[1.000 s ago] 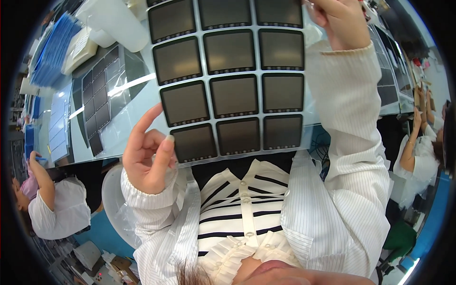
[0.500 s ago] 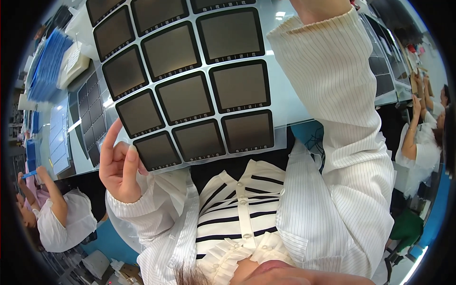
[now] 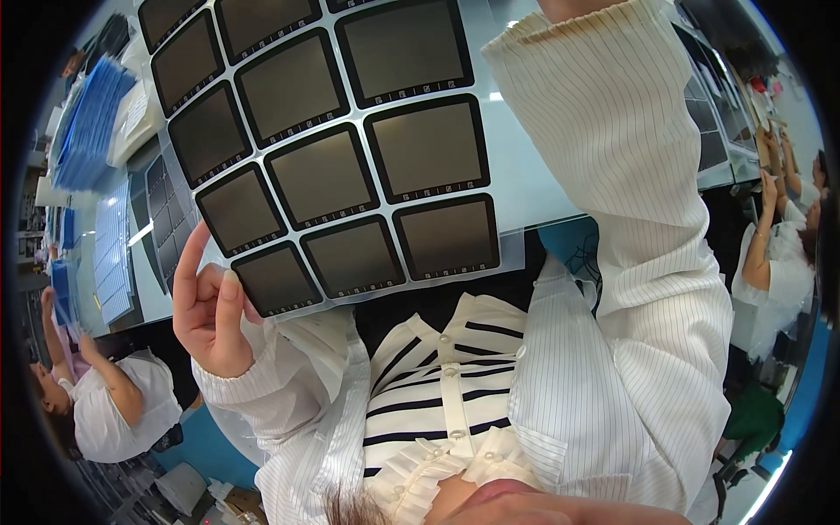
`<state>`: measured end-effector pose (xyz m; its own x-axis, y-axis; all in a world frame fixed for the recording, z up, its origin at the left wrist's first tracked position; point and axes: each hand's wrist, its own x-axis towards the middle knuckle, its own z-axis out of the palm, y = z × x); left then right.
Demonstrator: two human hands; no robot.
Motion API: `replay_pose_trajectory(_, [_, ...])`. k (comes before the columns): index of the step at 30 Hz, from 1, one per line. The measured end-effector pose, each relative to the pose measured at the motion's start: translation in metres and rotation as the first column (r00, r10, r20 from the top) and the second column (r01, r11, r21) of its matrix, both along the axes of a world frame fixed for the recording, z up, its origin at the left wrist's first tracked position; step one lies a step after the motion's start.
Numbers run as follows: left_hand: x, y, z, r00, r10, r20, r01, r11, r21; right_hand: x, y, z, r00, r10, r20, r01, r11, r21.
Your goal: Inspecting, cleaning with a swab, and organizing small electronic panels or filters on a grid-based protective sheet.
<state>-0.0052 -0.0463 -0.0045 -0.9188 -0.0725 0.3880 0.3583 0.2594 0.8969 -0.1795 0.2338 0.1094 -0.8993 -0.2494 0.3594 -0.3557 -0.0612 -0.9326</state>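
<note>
A large clear sheet bears rows of dark grey rounded panels with black borders and small white marks along one edge. It is raised in front of me, its near edge close to my body and its far end cut off by the picture's top. My left hand pinches the sheet's near left corner, thumb on the upper face and fingers partly behind it. My right arm reaches far across to the right of the sheet. Only the wrist of my right hand shows at the top edge; its fingers are out of the picture.
Under the sheet lies a pale glossy table. To its left are a stack of blue sheets, a white box and another dark-panelled sheet. More panelled sheets lie right. Co-workers sit at left and right.
The sheet has shifted slightly left, with my left hand moving a little the same way. My right wrist has moved up, further out of the picture. The left co-worker's arms have moved.
</note>
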Motion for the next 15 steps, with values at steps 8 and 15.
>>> replay_pose_trajectory(8, [-0.002,-0.006,-0.001,0.996,-0.047,0.079,0.045,0.999,0.029,-0.016,-0.002,-0.020,0.999,0.029,0.024,-0.030,1.000,0.004])
replay_pose_trajectory(15, [-0.003,0.006,-0.015,0.956,-0.032,0.293,0.071,0.990,-0.123,-0.033,-0.014,-0.076,0.969,-0.007,0.249,-0.046,0.977,0.207])
